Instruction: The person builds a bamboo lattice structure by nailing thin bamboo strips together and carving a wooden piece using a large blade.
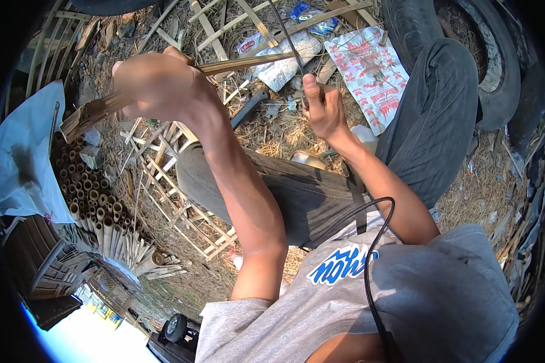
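Note:
My left hand (157, 81), partly blurred, is closed around a split bamboo strip (94, 115). The strip slants from a thick, rough end at the left up to a thin end (260, 60) at the right. In my right hand (326, 112), a fist with the thumb up, is a long, thin, dark blade-like tool (287, 37). It points away from me, and the strip's thin end meets or overlaps it. Whether the tool has cut into the bamboo cannot be made out. Between my hands, on the ground, lies a dark knife-like tool (248, 109).
Bamboo lattice panels (175, 187) lie beside my leg and at the far side. Cut bamboo tubes (97, 206) are stacked at the left, near a white sheet (27, 154). A printed white sack (369, 72) and tyres (496, 60) lie at the right.

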`<state>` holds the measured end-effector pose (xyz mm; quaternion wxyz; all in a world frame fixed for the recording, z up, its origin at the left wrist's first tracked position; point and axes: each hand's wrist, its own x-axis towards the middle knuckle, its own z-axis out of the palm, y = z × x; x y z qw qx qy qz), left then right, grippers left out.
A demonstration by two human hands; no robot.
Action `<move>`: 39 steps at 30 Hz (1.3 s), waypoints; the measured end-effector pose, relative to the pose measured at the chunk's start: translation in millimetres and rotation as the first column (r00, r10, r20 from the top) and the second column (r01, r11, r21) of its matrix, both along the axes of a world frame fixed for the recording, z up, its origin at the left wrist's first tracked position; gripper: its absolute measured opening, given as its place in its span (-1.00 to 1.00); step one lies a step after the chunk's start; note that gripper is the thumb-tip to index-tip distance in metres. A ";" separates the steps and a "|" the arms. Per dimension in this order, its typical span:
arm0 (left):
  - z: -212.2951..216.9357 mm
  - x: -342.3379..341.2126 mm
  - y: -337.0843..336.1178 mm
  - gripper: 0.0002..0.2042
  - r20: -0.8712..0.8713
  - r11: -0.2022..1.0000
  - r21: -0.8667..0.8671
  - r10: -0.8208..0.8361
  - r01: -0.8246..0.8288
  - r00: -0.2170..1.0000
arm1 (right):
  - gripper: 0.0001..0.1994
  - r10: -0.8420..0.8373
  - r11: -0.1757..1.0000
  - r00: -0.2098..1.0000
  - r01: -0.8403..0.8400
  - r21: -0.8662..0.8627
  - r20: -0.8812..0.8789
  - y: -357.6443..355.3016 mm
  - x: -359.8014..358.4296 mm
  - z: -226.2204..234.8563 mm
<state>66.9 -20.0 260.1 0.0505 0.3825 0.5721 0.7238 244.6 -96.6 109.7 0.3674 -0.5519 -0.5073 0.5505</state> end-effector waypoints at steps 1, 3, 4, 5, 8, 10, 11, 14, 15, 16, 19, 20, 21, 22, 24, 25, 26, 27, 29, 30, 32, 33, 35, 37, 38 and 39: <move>-1.0 3.0 1.3 -0.79 -0.031 1.000 -0.011 -0.025 0.025 0.999 | -0.18 -0.026 0.999 0.996 0.022 0.048 0.088 -3.6 2.4 -18.4; -7.8 15.3 8.0 -0.79 -0.005 0.998 0.034 -0.061 0.061 0.998 | -0.16 0.021 0.909 0.949 0.112 -0.401 0.313 -10.2 16.5 -63.5; -8.3 14.1 9.6 -0.78 0.030 0.994 0.094 -0.060 0.057 0.998 | -0.16 0.077 0.890 0.945 0.079 -0.450 0.317 -11.1 12.8 -66.3; -7.6 16.6 16.9 -0.78 0.037 0.991 0.110 -0.080 0.075 0.996 | -0.16 0.115 0.874 0.936 0.063 -0.481 0.333 -3.9 13.8 -67.4; -4.5 6.7 12.3 -0.81 -0.102 0.996 0.071 0.053 -0.046 0.993 | -0.18 0.038 0.990 0.992 -0.021 -0.141 0.123 -4.8 -4.3 -19.6; 0.2 4.2 9.8 -0.81 -0.053 0.994 0.108 0.006 0.000 0.999 | -0.18 0.083 0.996 0.995 -0.086 0.031 0.063 7.5 -2.2 6.7; 3.6 8.1 8.1 -0.80 0.118 0.983 0.176 -0.080 0.059 0.990 | -0.19 0.120 0.973 0.993 -0.122 0.195 0.024 6.8 1.8 13.3; -11.7 14.9 14.5 -0.78 -0.128 0.997 0.073 -0.019 0.028 0.992 | -0.15 0.040 0.971 0.955 0.032 -0.237 0.293 -37.0 19.5 -72.6; -8.8 12.5 17.6 -0.78 -0.131 0.996 0.082 -0.032 0.043 0.991 | -0.14 0.120 0.877 0.923 0.074 -0.475 0.366 -33.1 15.4 -73.2; -6.2 11.2 20.8 -0.78 -0.003 0.994 0.096 0.051 -0.050 0.999 | -0.14 0.102 0.880 0.925 0.088 -0.467 0.366 -31.4 16.2 -72.9; 6.3 7.3 6.3 -0.79 -0.065 0.998 0.041 0.040 -0.037 0.997 | -0.09 0.051 0.873 0.982 0.045 -0.485 0.183 -36.0 12.8 -44.3; 10.0 11.7 7.3 -0.78 -0.008 0.997 0.072 0.006 -0.006 1.000 | -0.10 0.035 0.873 0.980 0.067 -0.483 0.198 -34.3 15.6 -43.1; 5.8 8.9 6.8 -0.78 -0.087 0.999 0.032 0.035 -0.032 0.996 | -0.10 0.020 0.873 0.977 0.088 -0.480 0.214 -32.2 18.3 -42.7; 2.4 7.1 10.6 -0.77 -0.163 0.998 0.009 0.061 -0.060 0.985 | -0.13 0.045 0.866 0.981 0.056 -0.497 0.189 -27.4 22.9 -44.2; 1.2 15.9 11.3 -0.76 -0.181 0.999 -0.003 0.048 -0.049 0.982 | -0.15 0.014 0.816 0.995 0.044 -0.576 0.095 -33.2 19.9 -52.1; 4.0 28.1 12.6 -0.76 -0.003 0.998 0.063 -0.019 0.019 1.000 | -0.16 -0.036 0.766 0.999 0.031 -0.642 0.005 -36.5 19.3 -56.2; 11.7 41.2 14.8 -0.76 0.175 0.986 0.158 -0.085 0.058 0.981 | -0.16 -0.136 0.736 0.987 0.046 -0.675 -0.081 -32.2 20.5 -53.7; 5.3 28.7 14.2 -0.76 0.179 0.986 0.155 -0.082 0.054 0.981 | -0.16 -0.133 0.734 0.988 0.046 -0.677 -0.078 -31.8 21.8 -52.4; -6.7 1.4 10.7 -0.75 -0.098 1.000 -0.015 0.006 -0.008 0.995 | -0.18 0.083 0.868 0.962 0.059 -0.494 0.262 -32.3 24.4 -43.0; -8.4 -4.6 9.8 -0.75 -0.157 0.999 -0.047 0.017 -0.025 0.987 | -0.16 0.091 0.917 0.942 0.047 -0.396 0.323 -32.3 27.2 -30.0; -10.9 -11.4 9.5 -0.76 -0.233 0.995 -0.083 0.036 -0.057 0.972 | -0.16 0.112 0.930 0.906 0.050 -0.364 0.409 -29.4 29.7 -27.3; -11.6 -12.7 8.9 -0.76 -0.229 0.995 -0.079 0.034 -0.053 0.973 | -0.16 0.127 0.942 0.865 0.048 -0.331 0.486 -27.6 31.6 -25.4; -13.6 -14.7 7.6 -0.77 -0.216 0.996 -0.069 0.031 -0.047 0.976 | -0.16 0.134 0.943 0.854 0.046 -0.330 0.502 -22.5 37.4 -21.7; -14.9 -18.5 4.3 -0.77 -0.096 0.998 -0.045 -0.046 0.041 0.994 | -0.17 0.172 0.951 0.813 0.010 -0.308 0.557 -18.1 41.1 -20.0; -14.8 -16.1 3.3 -0.77 -0.046 0.997 -0.034 -0.071 0.069 0.996 | -0.17 0.149 0.966 0.791 0.012 -0.260 0.593 -14.9 44.5 -20.1; -14.0 -14.8 4.7 -0.75 -0.168 0.995 -0.102 -0.011 -0.006 0.986 | -0.17 0.156 0.965 0.782 0.010 -0.262 0.603 -13.5 48.1 -19.6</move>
